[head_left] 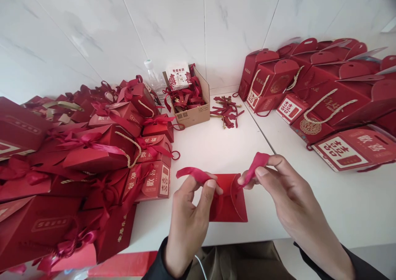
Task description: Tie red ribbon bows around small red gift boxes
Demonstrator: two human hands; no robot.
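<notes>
A small red gift box (229, 203) stands at the near edge of the white table (216, 148), its curved top flaps closed. My left hand (188, 218) pinches one loop of a red satin ribbon (192, 173) at the box's left side. My right hand (291, 197) pinches the other loop of the red ribbon (257, 164) at the right side. Both loops are drawn apart above the box top.
A heap of ribbon-tied red gift boxes (93, 156) fills the left. Open red boxes with rope handles (321, 94) are stacked at the right. At the back stand a cardboard carton of ribbons (190, 98), a water bottle (153, 80) and loose ribbon pieces (227, 111).
</notes>
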